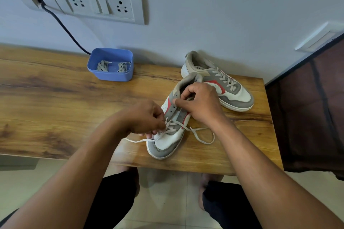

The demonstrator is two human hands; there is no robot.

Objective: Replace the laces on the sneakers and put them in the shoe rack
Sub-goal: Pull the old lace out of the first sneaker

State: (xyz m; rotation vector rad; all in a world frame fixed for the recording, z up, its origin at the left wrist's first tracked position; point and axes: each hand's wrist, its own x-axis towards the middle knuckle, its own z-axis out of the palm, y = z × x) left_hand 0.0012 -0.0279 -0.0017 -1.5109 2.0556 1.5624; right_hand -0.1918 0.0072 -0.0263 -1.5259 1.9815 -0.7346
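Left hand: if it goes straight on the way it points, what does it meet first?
The near sneaker. The left hand points toward the picture's upper right and pinches the lace at the lower eyelets, so the shoe's lacing area comes first. The right hand lies beyond; depth unclear.

Tabletop open between tub and sneaker

A room in a home, by the look of it — a plain painted wall with a socket-and-switch plate, a cable trailing from it, a wood-grain table against the wall, pale floor tiles below — and a dark fabric rack beside the table.
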